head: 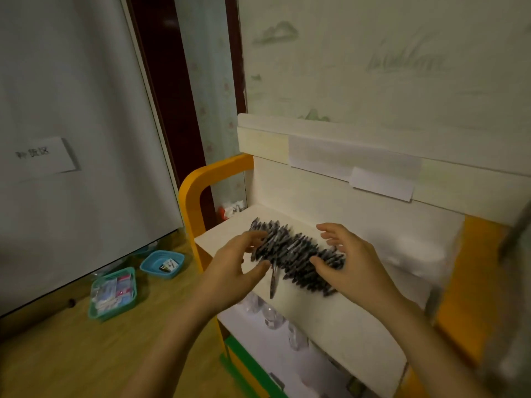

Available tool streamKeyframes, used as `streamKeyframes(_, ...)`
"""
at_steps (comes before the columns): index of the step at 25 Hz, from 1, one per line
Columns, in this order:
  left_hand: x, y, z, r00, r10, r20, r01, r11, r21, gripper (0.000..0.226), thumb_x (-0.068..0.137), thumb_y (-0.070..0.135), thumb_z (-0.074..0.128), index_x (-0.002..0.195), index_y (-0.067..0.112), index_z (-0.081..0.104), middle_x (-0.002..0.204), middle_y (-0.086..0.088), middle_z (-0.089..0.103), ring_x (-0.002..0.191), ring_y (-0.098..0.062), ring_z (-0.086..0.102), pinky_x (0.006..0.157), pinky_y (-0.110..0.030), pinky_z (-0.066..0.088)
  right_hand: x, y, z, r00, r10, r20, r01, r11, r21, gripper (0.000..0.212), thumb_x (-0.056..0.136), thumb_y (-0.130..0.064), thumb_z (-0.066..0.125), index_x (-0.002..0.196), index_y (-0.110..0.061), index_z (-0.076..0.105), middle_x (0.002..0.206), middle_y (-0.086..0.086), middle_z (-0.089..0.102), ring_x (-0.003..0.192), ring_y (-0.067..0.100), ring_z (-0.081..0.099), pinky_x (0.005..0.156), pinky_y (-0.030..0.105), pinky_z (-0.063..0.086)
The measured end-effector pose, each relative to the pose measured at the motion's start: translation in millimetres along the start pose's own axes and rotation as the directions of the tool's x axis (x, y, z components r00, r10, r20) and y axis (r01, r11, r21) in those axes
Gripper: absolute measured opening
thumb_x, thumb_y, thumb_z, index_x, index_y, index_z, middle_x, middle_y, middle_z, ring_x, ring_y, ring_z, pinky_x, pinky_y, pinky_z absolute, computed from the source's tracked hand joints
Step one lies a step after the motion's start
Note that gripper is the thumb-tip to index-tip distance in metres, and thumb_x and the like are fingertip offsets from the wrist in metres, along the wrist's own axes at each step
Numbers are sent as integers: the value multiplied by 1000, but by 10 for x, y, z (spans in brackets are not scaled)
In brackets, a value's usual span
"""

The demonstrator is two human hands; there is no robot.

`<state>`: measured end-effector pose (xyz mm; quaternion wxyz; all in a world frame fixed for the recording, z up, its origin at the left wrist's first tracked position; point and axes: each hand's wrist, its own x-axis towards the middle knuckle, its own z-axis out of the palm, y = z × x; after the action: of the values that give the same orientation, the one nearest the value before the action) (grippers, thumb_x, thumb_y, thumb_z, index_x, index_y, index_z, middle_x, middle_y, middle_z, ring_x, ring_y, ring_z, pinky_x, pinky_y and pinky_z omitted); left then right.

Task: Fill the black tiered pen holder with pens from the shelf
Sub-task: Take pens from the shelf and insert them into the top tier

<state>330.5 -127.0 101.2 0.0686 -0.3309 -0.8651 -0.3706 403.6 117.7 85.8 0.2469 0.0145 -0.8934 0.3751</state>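
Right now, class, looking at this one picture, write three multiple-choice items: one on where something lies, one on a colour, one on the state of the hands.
1. Where does the pile of pens lie?
A. on the white shelf
B. in the blue basket
C. on the floor

2. What colour is the shelf unit's side frame?
A. red
B. orange
C. black

3. How are the two hands placed?
A. both at the person's sides
B. one on each end of the pile, fingers spread
C. both gripping a bottle

Key: 1 A, the pens rest on the shelf board. 2 B, the curved frame is orange. 3 B, left hand and right hand flank the pile.
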Motion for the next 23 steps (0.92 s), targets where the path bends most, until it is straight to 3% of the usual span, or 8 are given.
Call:
streamKeyframes(4, 650, -534, 72, 998, -7, 54, 7, 1000, 12, 49, 91, 45, 59, 136, 42, 39, 122, 18, 55, 107, 1, 52, 86, -16, 47, 504, 302, 334, 997, 70, -15, -71, 997, -41, 55, 80, -49, 67, 129, -49, 41, 120, -21, 55, 109, -4, 52, 81, 9, 39)
streamKeyframes(9, 988, -1174, 486, 985, -76, 155, 81, 996, -29, 52, 91, 39, 62, 138, 34, 42, 120, 14, 54, 106, -3, 54, 87, -19, 49, 868, 574, 554, 987, 158, 1, -157, 981, -112, 57, 82, -48, 67, 131, -49, 40, 123, -21, 54, 110, -5, 50, 81, 6, 35)
streamKeyframes(14, 936, -1690, 1048, 916, -158, 368, 199, 977, -75, 48, 91, 35, 62, 136, 28, 45, 116, 7, 58, 98, -3, 55, 73, -3, 40, 932, 764, 644, 968, 247, -44, -251, 954, -166, 58, 81, -49, 66, 133, -45, 41, 127, -18, 53, 114, 0, 51, 91, 25, 47)
streamKeyframes(19, 937, -1708, 1334, 892, -234, 387, 237, 971, 41, 39, 81, 55, 64, 102, 27, 47, 76, 10, 54, 66, -5, 53, 55, -21, 42, 855, 804, 713, 926, 360, -111, -376, 907, -192, 56, 82, -47, 69, 131, -48, 42, 128, -17, 54, 115, 2, 50, 92, 29, 45)
streamKeyframes(21, 960, -1682, 1378, 889, -225, 398, 208, 974, 86, 46, 76, 63, 65, 92, 30, 39, 72, 9, 51, 62, -6, 49, 51, -21, 35, 832, 791, 743, 917, 373, -141, -395, 897, -200, 55, 82, -47, 68, 131, -47, 43, 127, -17, 55, 115, 2, 51, 95, 30, 46)
streamKeyframes(23, 964, -1668, 1397, 880, -216, 423, 193, 976, 96, 45, 76, 57, 68, 91, 30, 35, 71, 8, 50, 62, -7, 48, 51, -21, 36, 807, 779, 750, 907, 386, -166, -416, 883, -218, 54, 82, -47, 68, 131, -45, 43, 125, -16, 56, 113, 2, 52, 95, 29, 46)
